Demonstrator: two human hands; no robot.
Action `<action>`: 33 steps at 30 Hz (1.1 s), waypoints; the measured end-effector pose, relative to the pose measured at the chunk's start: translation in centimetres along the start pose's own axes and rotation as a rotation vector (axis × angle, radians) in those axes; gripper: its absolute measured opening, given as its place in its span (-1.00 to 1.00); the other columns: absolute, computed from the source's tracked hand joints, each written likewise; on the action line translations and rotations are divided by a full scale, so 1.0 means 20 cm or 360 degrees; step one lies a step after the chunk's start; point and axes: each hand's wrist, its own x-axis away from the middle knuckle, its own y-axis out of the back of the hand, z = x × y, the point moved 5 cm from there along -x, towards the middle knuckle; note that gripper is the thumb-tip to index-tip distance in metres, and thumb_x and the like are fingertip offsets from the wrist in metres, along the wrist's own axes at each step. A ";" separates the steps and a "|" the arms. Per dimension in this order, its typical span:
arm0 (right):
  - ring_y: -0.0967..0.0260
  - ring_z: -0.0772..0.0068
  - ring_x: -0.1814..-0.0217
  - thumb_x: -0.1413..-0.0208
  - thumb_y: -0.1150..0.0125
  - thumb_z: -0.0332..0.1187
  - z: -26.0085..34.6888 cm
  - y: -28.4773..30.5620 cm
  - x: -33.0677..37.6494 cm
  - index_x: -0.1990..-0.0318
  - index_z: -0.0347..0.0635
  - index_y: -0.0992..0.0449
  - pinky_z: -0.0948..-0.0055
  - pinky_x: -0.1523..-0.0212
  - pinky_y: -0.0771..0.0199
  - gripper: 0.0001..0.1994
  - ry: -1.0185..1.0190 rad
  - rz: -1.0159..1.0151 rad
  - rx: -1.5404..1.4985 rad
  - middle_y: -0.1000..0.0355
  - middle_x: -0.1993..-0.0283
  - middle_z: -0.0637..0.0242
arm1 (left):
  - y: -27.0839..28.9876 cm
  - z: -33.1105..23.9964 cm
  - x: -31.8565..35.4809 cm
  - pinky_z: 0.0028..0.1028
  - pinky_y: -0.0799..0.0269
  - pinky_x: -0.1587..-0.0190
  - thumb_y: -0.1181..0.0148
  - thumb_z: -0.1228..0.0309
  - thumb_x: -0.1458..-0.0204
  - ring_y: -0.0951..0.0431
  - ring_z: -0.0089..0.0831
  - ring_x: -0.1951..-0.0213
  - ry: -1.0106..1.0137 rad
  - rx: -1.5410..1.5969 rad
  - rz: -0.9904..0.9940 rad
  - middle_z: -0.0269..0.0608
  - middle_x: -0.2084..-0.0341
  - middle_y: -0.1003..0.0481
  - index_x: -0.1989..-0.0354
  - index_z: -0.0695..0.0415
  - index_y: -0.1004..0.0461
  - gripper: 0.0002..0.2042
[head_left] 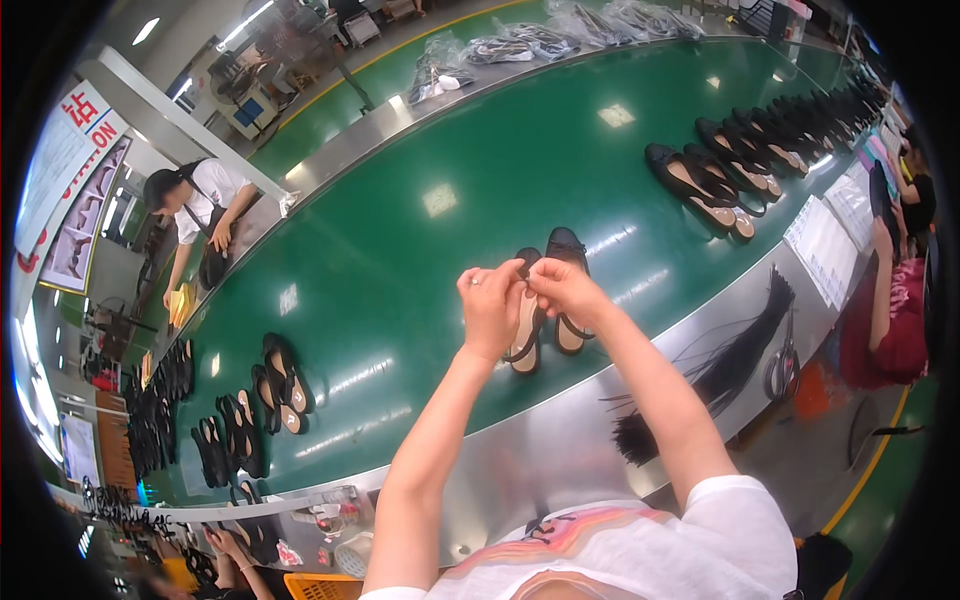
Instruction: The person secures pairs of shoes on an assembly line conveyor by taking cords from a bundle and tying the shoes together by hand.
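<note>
My left hand and my right hand meet above a pair of black flat shoes with tan insoles lying on the green conveyor belt. The fingertips of both hands pinch together at the strap of the left shoe of the pair. What exactly is held between the fingers is too small to tell. The right shoe lies beside it, partly hidden by my right hand.
More black shoes lie in pairs to the left and in a long row at the upper right. A bundle of black straps and scissors rest on the metal edge. Other people work at the left and right.
</note>
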 end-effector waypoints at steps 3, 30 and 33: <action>-0.25 0.78 0.55 -0.12 -0.15 -0.26 0.00 0.03 0.00 0.34 -0.07 -0.41 0.73 0.59 -0.28 -0.87 -0.0219 0.0311 0.0450 -0.42 0.46 0.51 | -0.04 0.04 0.04 -0.27 -0.10 0.02 -0.12 0.51 0.07 -0.44 -0.29 0.31 -0.0008 0.0085 0.0223 -0.31 0.50 -0.47 0.32 0.07 -0.45 -0.87; -0.29 0.79 0.52 -0.07 -0.18 -0.40 -0.02 0.09 0.19 0.34 -0.26 -0.51 0.73 0.55 -0.29 -0.89 0.0562 -0.0602 0.0354 -0.42 0.52 0.49 | -0.33 0.05 0.26 -0.69 -0.16 0.43 0.00 0.36 -0.15 -0.27 -0.73 0.48 0.1554 0.1390 0.0155 -0.48 0.52 -0.38 0.22 0.10 -0.42 -0.87; -0.19 0.79 0.63 -0.12 -0.12 -0.36 0.04 0.01 0.18 0.31 -0.20 -0.50 0.76 0.64 -0.15 -0.88 0.0553 -0.0414 0.0191 -0.39 0.50 0.52 | -0.40 0.12 0.30 -0.53 -0.21 0.52 0.13 0.30 -0.19 -0.31 -0.56 0.60 0.1236 0.1166 0.0835 -0.36 0.56 -0.40 0.29 0.11 -0.38 -0.81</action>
